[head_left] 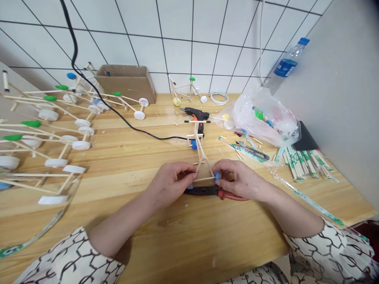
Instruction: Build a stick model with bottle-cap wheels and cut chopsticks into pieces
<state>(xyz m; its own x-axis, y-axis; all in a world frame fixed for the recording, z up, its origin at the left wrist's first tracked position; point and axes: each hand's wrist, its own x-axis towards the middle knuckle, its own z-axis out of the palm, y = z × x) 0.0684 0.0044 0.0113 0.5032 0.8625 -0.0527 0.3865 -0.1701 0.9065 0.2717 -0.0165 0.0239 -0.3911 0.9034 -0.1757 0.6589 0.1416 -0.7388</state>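
Note:
A small tricycle model made of wooden sticks (pixel 200 148) lies in front of me, its black-tipped handlebar (pixel 197 122) pointing away. My left hand (pixel 173 181) pinches the left side of its rear frame, by a blue wheel that the fingers partly hide. On the other side, my right hand (pixel 241 179) has thumb and fingers around the right blue bottle-cap wheel (pixel 217 177). Another blue cap (pixel 194 144) sits at the front of the model. Pliers with red handles (pixel 232 195) rest on the table just under the rear axle stick.
Several finished stick tricycles (pixel 56 161) crowd the left. A glue gun (pixel 197 114) with a black cord lies beyond the model. At the right are a plastic bag of caps (pixel 266 114), thread snips (pixel 253 151) and wrapped chopsticks (pixel 308 163). A cardboard box (pixel 127 81) stands against the tiles.

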